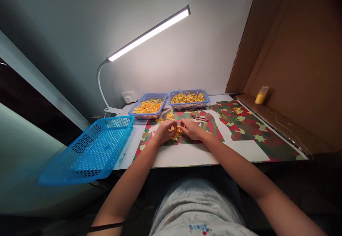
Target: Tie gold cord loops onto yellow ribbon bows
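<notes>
Close together over the patterned table, my left hand (166,130) and my right hand (190,128) work at a yellow ribbon bow (176,133). The fingers of both are pinched together at its upper edge, and the bow's lower loops show between them. Just behind my left hand lie more yellow ribbon pieces (169,116). A pair of small thread snips (200,118) with a pinkish handle rests beyond my right hand. Exactly what the fingertips pinch is partly hidden.
At the back stand a blue basket (150,116) of yellow ribbon bows and another basket (189,106) of gold ties. A large blue basket (107,172) sits at left, below a lit lamp (149,34). A yellow-filled bottle (261,95) stands on the right ledge, beside cardboard (294,50).
</notes>
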`<action>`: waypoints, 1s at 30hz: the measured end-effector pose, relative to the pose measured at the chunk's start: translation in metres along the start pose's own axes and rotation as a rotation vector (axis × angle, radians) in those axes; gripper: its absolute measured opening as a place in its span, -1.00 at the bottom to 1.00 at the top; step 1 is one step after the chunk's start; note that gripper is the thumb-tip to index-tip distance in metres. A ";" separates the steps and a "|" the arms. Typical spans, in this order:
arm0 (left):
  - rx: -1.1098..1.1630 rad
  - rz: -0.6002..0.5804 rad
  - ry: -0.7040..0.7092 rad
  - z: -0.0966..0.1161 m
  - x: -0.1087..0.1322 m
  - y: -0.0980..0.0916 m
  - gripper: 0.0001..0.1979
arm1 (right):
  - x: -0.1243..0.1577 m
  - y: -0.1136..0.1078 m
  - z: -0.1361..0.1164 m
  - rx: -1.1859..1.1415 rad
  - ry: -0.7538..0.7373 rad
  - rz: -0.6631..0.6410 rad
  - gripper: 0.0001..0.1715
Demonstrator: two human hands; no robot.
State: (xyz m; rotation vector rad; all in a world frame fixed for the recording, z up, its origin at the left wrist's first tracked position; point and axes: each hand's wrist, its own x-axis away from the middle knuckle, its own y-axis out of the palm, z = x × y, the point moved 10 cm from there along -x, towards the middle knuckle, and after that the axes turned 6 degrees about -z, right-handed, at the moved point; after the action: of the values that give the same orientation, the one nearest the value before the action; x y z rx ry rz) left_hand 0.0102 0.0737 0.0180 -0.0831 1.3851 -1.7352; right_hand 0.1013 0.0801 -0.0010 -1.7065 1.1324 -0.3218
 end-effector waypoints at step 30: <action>0.447 -0.158 -0.210 -0.017 0.000 0.023 -0.79 | -0.003 0.006 -0.006 -0.115 -0.056 -0.083 -0.83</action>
State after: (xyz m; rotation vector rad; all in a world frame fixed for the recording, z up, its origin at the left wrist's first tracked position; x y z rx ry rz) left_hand 0.0147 0.0869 -0.0068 -0.1251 0.8366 -2.0643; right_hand 0.0922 0.0787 -0.0027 -1.8555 1.0587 -0.2631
